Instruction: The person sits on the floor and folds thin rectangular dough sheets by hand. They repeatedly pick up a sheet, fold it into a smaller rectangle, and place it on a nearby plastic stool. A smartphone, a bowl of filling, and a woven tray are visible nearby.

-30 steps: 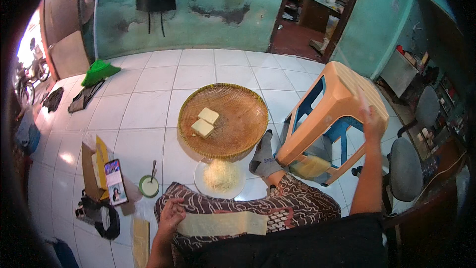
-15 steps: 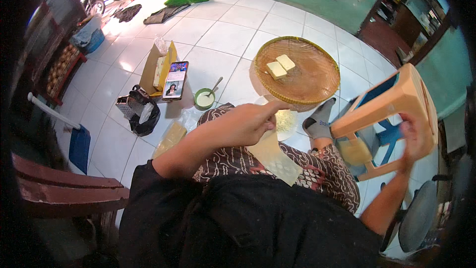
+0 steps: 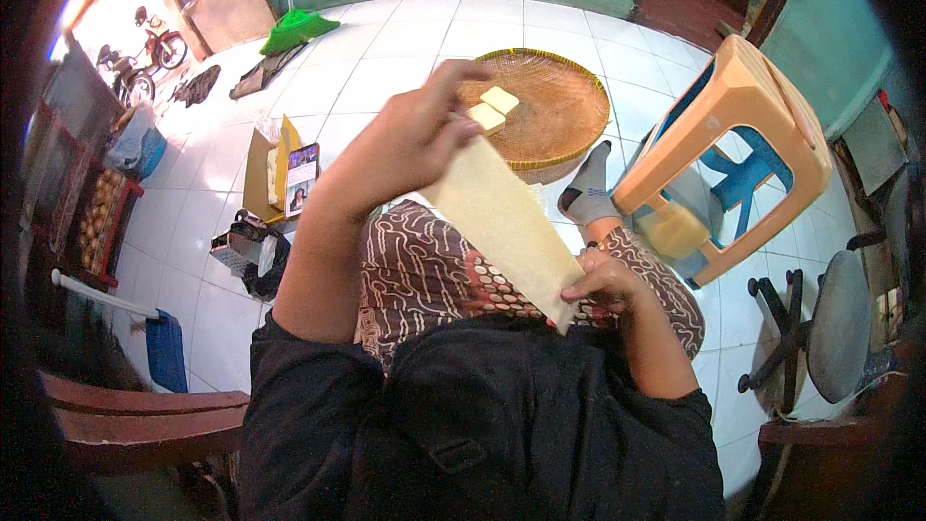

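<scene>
A long, pale, thin strip that looks like a pastry sheet (image 3: 502, 222) stretches slantwise over my lap. My left hand (image 3: 405, 145) pinches its upper end between thumb and fingers. At the lower end, my right hand (image 3: 610, 282) grips the strip by its edge. Beyond my left hand lies a round woven bamboo tray (image 3: 559, 116), with two folded pale-yellow pieces (image 3: 490, 114) on it. The plate of pale shreds on the floor is mostly hidden behind the strip. My left forearm covers the green cup.
An orange plastic stool (image 3: 772, 125) stands at the right, with a swivel chair (image 3: 834, 338) beyond it. To the left are an open box (image 3: 258, 174), a phone (image 3: 302, 174) leaning on it, a metal grater (image 3: 230, 253) and a black bag (image 3: 268, 275). A blue dustpan (image 3: 166, 347) lies farther left.
My right hand has come down from beside the stool and taken the strip's lower end. My left hand has lifted its end up and left, drawing the strip out. The view has shifted.
</scene>
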`<state>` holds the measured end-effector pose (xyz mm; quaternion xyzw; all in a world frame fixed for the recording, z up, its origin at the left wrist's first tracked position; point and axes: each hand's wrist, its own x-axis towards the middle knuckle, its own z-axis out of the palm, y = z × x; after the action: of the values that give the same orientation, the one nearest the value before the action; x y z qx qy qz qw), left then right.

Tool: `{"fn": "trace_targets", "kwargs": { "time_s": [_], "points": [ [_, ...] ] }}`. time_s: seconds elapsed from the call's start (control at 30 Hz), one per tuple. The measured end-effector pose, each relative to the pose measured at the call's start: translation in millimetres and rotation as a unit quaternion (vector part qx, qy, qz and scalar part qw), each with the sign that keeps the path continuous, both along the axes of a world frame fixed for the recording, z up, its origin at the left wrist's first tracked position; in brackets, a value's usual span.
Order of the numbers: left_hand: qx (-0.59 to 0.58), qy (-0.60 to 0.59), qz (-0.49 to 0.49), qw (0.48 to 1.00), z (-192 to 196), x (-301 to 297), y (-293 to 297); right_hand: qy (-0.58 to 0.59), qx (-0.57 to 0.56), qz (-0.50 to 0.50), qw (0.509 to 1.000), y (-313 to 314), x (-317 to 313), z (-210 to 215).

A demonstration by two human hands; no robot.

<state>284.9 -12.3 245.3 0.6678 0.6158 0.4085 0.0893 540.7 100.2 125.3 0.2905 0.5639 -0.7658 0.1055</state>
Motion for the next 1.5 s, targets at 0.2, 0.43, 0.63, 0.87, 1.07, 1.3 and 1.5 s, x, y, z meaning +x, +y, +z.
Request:
{"fn": "trace_targets", "kwargs": {
  "time_s": [0.2, 0.43, 0.63, 0.87, 1.07, 1.3, 1.5],
  "points": [
    [-0.051, -0.104, 0.048, 0.992, -30, -28, -14, 0.047, -0.115, -0.109, 0.986, 9, 30, -29],
    [0.002, -0.138, -0.089, 0.986, -57, 40, -1, 0.107, 0.63, -0.176, 0.749, -2, 32, -54],
    [-0.095, -0.055, -0.07, 0.991, -84, 100, 6, 0.315, -0.123, -0.307, 0.89, -69, 7, -10],
    [-0.119, -0.193, -0.181, 0.957, -77, 89, 3, 0.345, -0.293, -0.337, 0.826, -56, 1, -4],
    [0.069, -0.373, -0.3, 0.875, -114, 69, 9, 0.375, -0.263, -0.346, 0.819, -40, -6, 4],
    [-0.191, -0.512, -0.196, 0.814, -182, 107, 9, 0.502, -0.243, -0.344, 0.755, -15, 0, 47],
    [-0.26, -0.649, -0.219, 0.681, -177, 105, 3, 0.512, -0.167, -0.465, 0.703, 5, 29, 28]
  ]
}}
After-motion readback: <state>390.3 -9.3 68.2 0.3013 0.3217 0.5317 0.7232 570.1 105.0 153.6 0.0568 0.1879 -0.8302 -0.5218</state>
